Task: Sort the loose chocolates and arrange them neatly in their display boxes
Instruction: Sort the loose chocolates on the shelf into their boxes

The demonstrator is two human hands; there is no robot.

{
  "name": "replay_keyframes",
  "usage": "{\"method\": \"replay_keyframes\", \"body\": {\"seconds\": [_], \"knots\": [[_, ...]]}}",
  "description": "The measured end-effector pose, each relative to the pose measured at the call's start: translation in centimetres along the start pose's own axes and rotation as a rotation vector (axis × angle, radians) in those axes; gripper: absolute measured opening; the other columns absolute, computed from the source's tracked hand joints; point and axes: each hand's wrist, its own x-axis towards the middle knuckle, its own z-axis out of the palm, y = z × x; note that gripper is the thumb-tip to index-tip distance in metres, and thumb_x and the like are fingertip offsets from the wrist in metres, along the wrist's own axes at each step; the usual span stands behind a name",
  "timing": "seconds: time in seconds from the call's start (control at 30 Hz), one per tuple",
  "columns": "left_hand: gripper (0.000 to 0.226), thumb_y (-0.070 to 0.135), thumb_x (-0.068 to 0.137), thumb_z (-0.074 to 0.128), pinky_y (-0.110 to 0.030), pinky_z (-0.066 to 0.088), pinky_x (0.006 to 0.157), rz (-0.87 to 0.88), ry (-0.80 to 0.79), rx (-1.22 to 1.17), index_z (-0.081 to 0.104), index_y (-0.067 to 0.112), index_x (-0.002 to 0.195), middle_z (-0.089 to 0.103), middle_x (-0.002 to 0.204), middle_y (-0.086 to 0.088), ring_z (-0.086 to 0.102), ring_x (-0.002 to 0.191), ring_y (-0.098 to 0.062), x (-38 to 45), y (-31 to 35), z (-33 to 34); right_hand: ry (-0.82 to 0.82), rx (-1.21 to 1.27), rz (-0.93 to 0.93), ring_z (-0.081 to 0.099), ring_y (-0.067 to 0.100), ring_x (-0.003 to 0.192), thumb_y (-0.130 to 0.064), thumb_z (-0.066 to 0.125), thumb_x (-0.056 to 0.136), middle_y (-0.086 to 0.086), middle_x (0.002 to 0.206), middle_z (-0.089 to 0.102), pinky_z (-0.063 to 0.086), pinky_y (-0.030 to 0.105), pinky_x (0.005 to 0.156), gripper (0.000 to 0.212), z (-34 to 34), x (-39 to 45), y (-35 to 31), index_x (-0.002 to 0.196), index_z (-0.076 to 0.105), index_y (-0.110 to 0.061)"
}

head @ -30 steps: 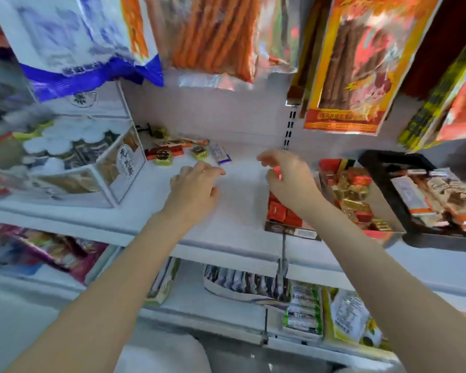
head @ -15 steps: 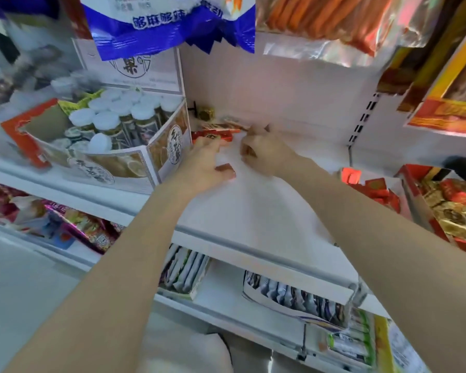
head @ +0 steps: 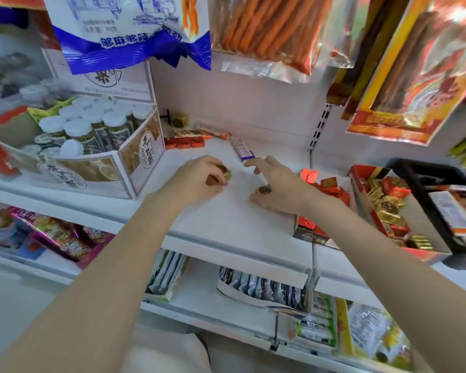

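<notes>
My left hand point(head: 197, 179) curls round a gold-wrapped chocolate point(head: 225, 174) over the middle of the white shelf point(head: 226, 227). My right hand point(head: 277, 185) holds another gold chocolate point(head: 262, 189) under its palm, index finger stretched toward a purple-white bar point(head: 242, 149). Loose red chocolates point(head: 184, 142), an orange bar point(head: 213, 131) and a gold cube point(head: 179, 121) lie at the shelf's back. A box of red chocolates point(head: 331, 189) sits by my right wrist. To its right stands a display box point(head: 361, 200) of gold and red chocolates.
A carton of white-capped jars point(head: 92, 146) stands on the left of the shelf. A black tray point(head: 420, 179) with wrapped bars sits far right. Snack bags point(head: 135, 30) hang overhead. Lower shelves hold sachets point(head: 264, 289) and packets.
Both hands have drawn back from the pile at the shelf's back toward the middle, each now carrying a gold chocolate. The view shifted slightly right.
</notes>
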Motion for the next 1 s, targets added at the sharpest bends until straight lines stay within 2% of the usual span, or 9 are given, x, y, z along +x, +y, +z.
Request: {"method": "replay_keyframes", "body": {"seconds": [0.1, 0.2, 0.27, 0.37, 0.57, 0.7, 0.83, 0.9, 1.0], "knots": [[0.013, 0.003, 0.076, 0.069, -0.016, 0.034, 0.098, 0.059, -0.063, -0.077, 0.074, 0.011, 0.085, 0.057, 0.124, -0.005, 0.054, 0.114, -0.019, -1.8, 1.9, 0.0, -0.007, 0.016, 0.040, 0.044, 0.019, 0.083, -0.016, 0.061, 0.081, 0.009, 0.128, 0.040, 0.041, 0.028, 0.079, 0.070, -0.1, -0.9, 0.2, 0.140, 0.024, -0.022], [0.011, -0.002, 0.075, 0.068, -0.016, 0.041, 0.094, 0.044, -0.045, -0.217, 0.067, 0.007, 0.081, 0.052, 0.116, -0.005, 0.054, 0.106, -0.015, -3.3, 3.0, -0.2, -0.061, 0.023, 0.015, 0.049, 0.022, 0.101, -0.016, 0.063, 0.080, 0.007, 0.133, 0.039, 0.040, 0.027, 0.085, 0.076, 0.4, -1.0, -0.1, 0.143, 0.021, -0.025], [0.017, 0.005, 0.075, 0.071, -0.018, 0.042, 0.090, 0.003, -0.038, -0.210, 0.059, 0.013, 0.083, 0.044, 0.112, 0.001, 0.053, 0.103, -0.013, -4.0, 3.0, -0.5, -0.123, 0.014, -0.031, 0.046, 0.022, 0.114, -0.016, 0.063, 0.081, 0.007, 0.132, 0.040, 0.038, 0.030, 0.094, 0.070, 0.6, -0.7, -0.5, 0.141, 0.027, -0.026], [0.028, 0.019, 0.074, 0.073, -0.023, 0.041, 0.080, -0.066, -0.050, -0.073, 0.052, 0.017, 0.092, 0.048, 0.102, 0.002, 0.053, 0.094, -0.014, -4.1, 2.8, -0.7, -0.157, -0.076, -0.085, 0.048, 0.027, 0.110, -0.015, 0.060, 0.080, 0.010, 0.120, 0.046, 0.040, 0.035, 0.095, 0.048, 0.9, -0.5, -1.1, 0.126, 0.048, -0.022], [0.036, 0.024, 0.077, 0.071, -0.027, 0.044, 0.077, -0.087, 0.100, -0.070, 0.049, 0.015, 0.104, 0.057, 0.104, -0.001, 0.056, 0.088, -0.017, -3.7, 4.0, -0.4, 0.112, -0.013, -0.025, 0.054, 0.027, 0.095, -0.015, 0.058, 0.084, 0.011, 0.115, 0.049, 0.043, 0.030, 0.081, 0.038, -0.4, -3.4, -0.2, 0.121, 0.050, -0.016], [0.034, 0.021, 0.079, 0.068, -0.027, 0.043, 0.079, 0.009, 0.133, -0.086, 0.051, 0.013, 0.108, 0.057, 0.108, -0.001, 0.055, 0.091, -0.016, -3.1, 6.8, 0.2, 0.495, 0.207, 0.043, 0.055, 0.013, 0.088, -0.018, 0.058, 0.087, 0.000, 0.115, 0.054, 0.040, 0.015, 0.069, 0.039, -3.1, -7.0, 1.0, 0.124, 0.049, -0.020], [0.033, 0.016, 0.082, 0.065, -0.029, 0.046, 0.081, 0.114, 0.114, -0.145, 0.050, 0.013, 0.111, 0.055, 0.106, 0.000, 0.054, 0.090, -0.015, -2.5, 10.5, 1.4, 0.739, 0.162, 0.270, 0.054, 0.022, 0.106, -0.022, 0.057, 0.087, 0.005, 0.118, 0.058, 0.041, 0.030, 0.086, 0.037, -5.4, -11.1, 4.6, 0.123, 0.050, -0.018], [0.032, 0.019, 0.082, 0.065, -0.028, 0.048, 0.079, 0.158, 0.096, -0.147, 0.050, 0.014, 0.110, 0.055, 0.106, 0.001, 0.053, 0.086, -0.011, -2.2, 12.2, 2.3, 0.752, -0.003, 0.383, 0.053, 0.031, 0.105, -0.021, 0.058, 0.086, 0.015, 0.115, 0.057, 0.039, 0.033, 0.081, 0.037, -6.3, -12.9, 6.7, 0.122, 0.050, -0.016], [0.031, 0.019, 0.081, 0.066, -0.032, 0.050, 0.082, 0.205, 0.021, -0.131, 0.050, 0.016, 0.107, 0.055, 0.109, -0.001, 0.057, 0.087, -0.013, -1.6, 14.1, 3.5, 0.598, -0.153, 0.540, 0.052, 0.037, 0.105, -0.023, 0.060, 0.085, 0.020, 0.116, 0.054, 0.039, 0.035, 0.079, 0.041, -6.8, -14.8, 8.8, 0.123, 0.049, -0.013]]}}
